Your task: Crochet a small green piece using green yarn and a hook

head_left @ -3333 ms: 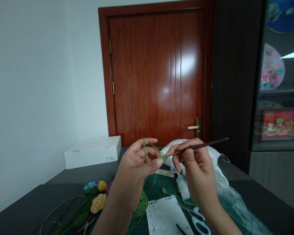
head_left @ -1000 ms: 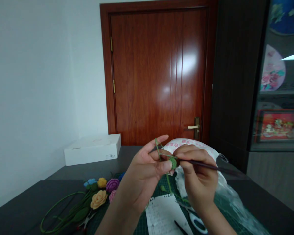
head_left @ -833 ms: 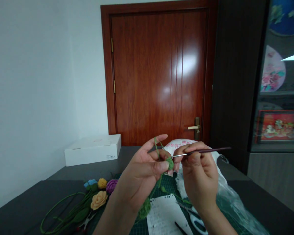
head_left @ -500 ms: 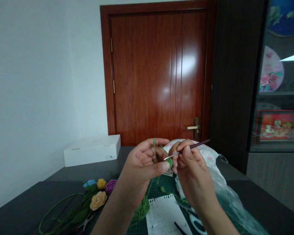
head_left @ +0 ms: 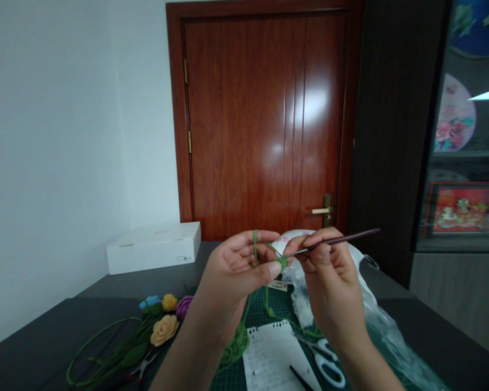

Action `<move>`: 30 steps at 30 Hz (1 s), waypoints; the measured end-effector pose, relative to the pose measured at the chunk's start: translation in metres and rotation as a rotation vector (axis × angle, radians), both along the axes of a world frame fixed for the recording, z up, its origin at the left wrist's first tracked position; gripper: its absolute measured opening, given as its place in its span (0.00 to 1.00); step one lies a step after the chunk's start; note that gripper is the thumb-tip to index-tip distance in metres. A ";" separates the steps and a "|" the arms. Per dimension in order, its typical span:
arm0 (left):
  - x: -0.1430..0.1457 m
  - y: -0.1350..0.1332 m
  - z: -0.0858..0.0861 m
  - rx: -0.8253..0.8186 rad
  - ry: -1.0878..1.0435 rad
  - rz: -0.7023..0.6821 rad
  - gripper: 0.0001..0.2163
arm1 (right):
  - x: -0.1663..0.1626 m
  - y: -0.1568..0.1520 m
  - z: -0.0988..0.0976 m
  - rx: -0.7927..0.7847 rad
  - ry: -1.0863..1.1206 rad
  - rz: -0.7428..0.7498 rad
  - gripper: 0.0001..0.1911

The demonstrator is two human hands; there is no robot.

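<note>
My left hand (head_left: pixel 234 271) is raised above the table and pinches a small green crochet piece (head_left: pixel 282 263) between thumb and fingers, with green yarn (head_left: pixel 255 245) looped over the forefinger. My right hand (head_left: pixel 328 271) grips a dark crochet hook (head_left: pixel 342 239); its metal tip meets the green piece. The yarn trails down to a green yarn ball (head_left: pixel 237 341) on the table below my left wrist.
On the dark table (head_left: pixel 44 336) lie crocheted flowers (head_left: pixel 165 326) with green stems, a notepad (head_left: pixel 273 355), white-handled scissors (head_left: pixel 328 366), a clear plastic bag (head_left: pixel 375 315) and a white box (head_left: pixel 155 248). A green cutting mat (head_left: pixel 256 309) lies under the notepad. A red-brown door (head_left: pixel 264 119) stands behind.
The hook's handle swung from pointing down-right to up-right as my right hand worked it at the green piece. My left hand kept its pinch and shifted slightly.
</note>
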State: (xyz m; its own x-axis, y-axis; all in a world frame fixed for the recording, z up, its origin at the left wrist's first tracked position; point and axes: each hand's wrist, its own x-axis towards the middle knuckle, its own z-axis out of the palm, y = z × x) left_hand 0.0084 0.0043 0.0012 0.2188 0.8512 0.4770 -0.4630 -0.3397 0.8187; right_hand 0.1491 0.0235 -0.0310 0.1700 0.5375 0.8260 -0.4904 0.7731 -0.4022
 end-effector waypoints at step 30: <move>0.014 -0.004 -0.004 0.008 -0.202 0.165 0.22 | -0.006 0.002 -0.006 0.224 -0.103 -0.396 0.04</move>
State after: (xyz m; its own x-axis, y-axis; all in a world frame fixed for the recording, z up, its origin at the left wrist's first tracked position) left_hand 0.0226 0.0007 -0.0032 -0.0229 0.8634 0.5041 -0.5550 -0.4303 0.7119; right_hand 0.1435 0.0259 -0.0367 0.2370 0.2547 0.9375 -0.1067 0.9660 -0.2354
